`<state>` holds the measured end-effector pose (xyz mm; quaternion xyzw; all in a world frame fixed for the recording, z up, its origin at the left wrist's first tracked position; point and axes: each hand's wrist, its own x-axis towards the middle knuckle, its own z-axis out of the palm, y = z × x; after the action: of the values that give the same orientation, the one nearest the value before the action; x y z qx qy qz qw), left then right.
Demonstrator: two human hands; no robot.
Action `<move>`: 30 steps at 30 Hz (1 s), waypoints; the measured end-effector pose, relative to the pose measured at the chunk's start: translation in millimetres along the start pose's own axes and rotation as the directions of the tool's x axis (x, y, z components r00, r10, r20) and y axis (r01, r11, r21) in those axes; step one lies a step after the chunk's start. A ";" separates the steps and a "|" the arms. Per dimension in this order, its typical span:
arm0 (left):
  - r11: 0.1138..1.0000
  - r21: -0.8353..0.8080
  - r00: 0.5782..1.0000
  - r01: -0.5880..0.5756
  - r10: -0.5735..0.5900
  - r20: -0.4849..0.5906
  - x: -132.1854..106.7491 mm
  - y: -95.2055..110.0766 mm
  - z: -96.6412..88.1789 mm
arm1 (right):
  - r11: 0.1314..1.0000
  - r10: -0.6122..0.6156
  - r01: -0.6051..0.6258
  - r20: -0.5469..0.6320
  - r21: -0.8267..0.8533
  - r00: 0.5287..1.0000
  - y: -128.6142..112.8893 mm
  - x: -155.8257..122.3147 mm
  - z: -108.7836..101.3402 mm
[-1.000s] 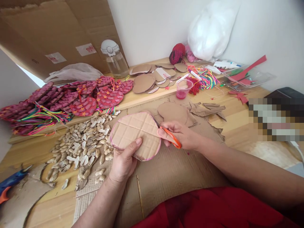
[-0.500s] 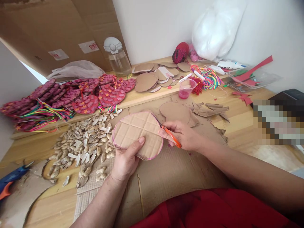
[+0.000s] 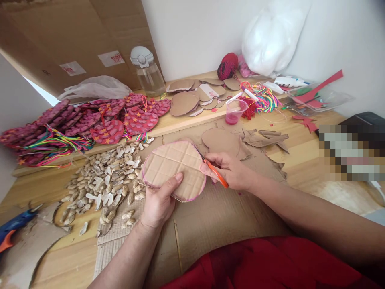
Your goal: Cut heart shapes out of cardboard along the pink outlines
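My left hand (image 3: 161,200) grips a rounded piece of cardboard (image 3: 174,166) by its lower edge, thumb on top and fingers underneath. A purple line runs along the rim of the piece, and crease lines cross its face. My right hand (image 3: 230,170) is closed on orange-handled scissors (image 3: 217,173), whose blades meet the right edge of the cardboard and are mostly hidden. Behind my right hand, another rounded cardboard piece (image 3: 221,141) lies on a large cardboard sheet (image 3: 216,220).
Peanut shells (image 3: 105,180) are heaped at left, near a blue glue gun (image 3: 18,224). Decorated red pieces (image 3: 123,116), cut cardboard shapes (image 3: 184,103), a water bottle (image 3: 148,74) and a cup of pink liquid (image 3: 235,112) stand behind. Cardboard scraps (image 3: 264,138) lie right.
Almost nothing differs. The whole view shifts very slightly; both hands keep their hold on the cardboard and the scissors.
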<state>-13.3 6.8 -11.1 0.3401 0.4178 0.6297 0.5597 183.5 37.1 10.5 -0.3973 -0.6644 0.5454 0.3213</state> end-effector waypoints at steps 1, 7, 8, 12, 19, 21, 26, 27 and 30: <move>1.000 -0.009 1.000 -0.001 0.001 0.001 0.1 0.3 0.5 | 1.000 -0.002 0.002 -0.003 -0.015 1.000 -0.3 0.0 -0.2; 1.000 -0.022 1.000 0.004 -0.004 0.017 0.8 -0.3 0.9 | 0.997 -0.012 0.010 -0.024 -0.077 1.000 0.6 0.3 -0.3; 1.000 -0.021 1.000 0.002 -0.002 0.015 0.9 -0.7 0.5 | 0.997 -0.011 0.009 -0.024 -0.081 1.000 0.9 0.3 0.0; 1.000 -0.027 1.000 0.000 0.001 0.027 1.0 -1.9 -0.9 | 0.998 0.004 -0.007 -0.038 -0.069 0.999 2.0 0.3 2.5; 0.998 -0.061 1.000 -0.010 0.011 0.019 0.9 -2.3 -0.5 | 0.998 0.004 -0.004 0.001 0.063 1.000 4.7 -0.3 5.3; 0.998 -0.056 1.000 -0.007 0.008 0.018 1.4 -2.1 -0.6 | 0.999 0.010 -0.010 0.005 0.047 1.000 4.2 -0.8 4.2; 0.999 -0.043 1.000 -0.011 0.011 0.008 2.2 -1.4 -1.0 | 0.998 0.004 -0.005 -0.023 -0.066 1.000 1.8 -0.7 1.1; 0.999 -0.043 1.000 -0.011 0.011 0.011 2.1 -1.3 -1.0 | 0.997 0.000 -0.002 -0.027 -0.080 1.000 1.7 -0.5 1.0; 0.999 -0.036 1.000 -0.010 0.010 0.021 1.7 -1.5 -0.9 | 0.995 -0.012 0.009 -0.034 -0.100 0.999 2.5 -0.4 1.8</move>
<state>-13.8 8.4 -13.0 0.3387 0.3990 0.6362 0.5668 182.6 36.1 7.7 -0.4187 -0.6873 0.5029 0.3154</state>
